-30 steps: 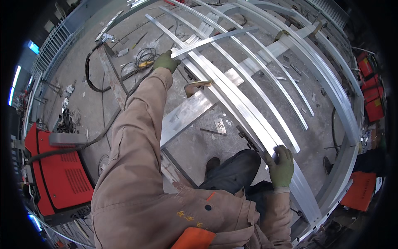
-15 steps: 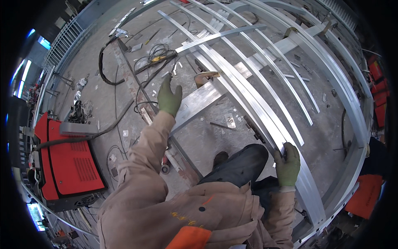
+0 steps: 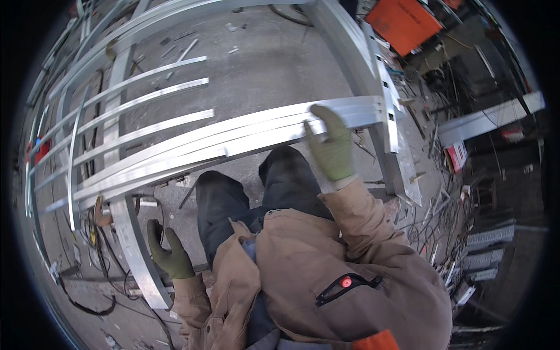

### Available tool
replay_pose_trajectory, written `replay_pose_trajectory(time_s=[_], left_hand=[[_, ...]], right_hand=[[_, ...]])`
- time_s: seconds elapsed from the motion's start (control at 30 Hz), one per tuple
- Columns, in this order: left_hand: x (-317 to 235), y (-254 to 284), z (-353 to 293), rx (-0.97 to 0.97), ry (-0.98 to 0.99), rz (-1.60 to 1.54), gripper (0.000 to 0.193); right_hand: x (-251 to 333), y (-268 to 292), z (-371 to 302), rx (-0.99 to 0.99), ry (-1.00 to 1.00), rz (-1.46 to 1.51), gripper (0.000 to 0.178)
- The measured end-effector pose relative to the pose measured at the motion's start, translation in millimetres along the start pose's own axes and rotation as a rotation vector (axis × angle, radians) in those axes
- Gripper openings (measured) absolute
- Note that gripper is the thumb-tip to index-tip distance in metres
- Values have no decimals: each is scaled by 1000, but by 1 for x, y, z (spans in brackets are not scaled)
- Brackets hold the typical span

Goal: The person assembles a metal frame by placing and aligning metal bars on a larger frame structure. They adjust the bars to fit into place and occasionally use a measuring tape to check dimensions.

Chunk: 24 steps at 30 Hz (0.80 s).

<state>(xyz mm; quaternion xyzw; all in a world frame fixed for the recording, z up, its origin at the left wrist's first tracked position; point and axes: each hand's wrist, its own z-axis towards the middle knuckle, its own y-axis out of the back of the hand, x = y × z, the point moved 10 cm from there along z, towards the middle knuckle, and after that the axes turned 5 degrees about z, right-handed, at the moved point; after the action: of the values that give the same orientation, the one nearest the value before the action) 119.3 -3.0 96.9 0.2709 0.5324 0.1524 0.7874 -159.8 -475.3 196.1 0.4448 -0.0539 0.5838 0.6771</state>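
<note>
Right hand: while thumb and fingers are standing apart, it is reaching over the long metal bar's near edge; whether it is touching, I cannot tell.
Left hand: is hanging free, fingers parted, just beside the crossbeam.
Long bar: is lying over the crossbeam, stretching past the knees.
Clamp: is sitting at the bar's near edge, left of the crossbeam.
Thin strips: are lying beyond the bar.

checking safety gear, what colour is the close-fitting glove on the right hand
The right hand wears an olive-green glove, best seen in the head view.
</note>
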Motion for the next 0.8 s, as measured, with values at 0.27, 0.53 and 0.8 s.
replay_pose_trajectory(time_s=[0.27,0.53,0.8], left_hand=[[-56,-55,-14,183,-124,-36,52],[-103,-93,-40,312,-178,-80,50],[-108,-94,-45,372,-204,-81,50]], right_hand=[[-283,220,-29,-220,-755,-343,84],[-324,183,-28,312,-932,-410,103],[-241,117,-36,-158,-1022,1080,53]])
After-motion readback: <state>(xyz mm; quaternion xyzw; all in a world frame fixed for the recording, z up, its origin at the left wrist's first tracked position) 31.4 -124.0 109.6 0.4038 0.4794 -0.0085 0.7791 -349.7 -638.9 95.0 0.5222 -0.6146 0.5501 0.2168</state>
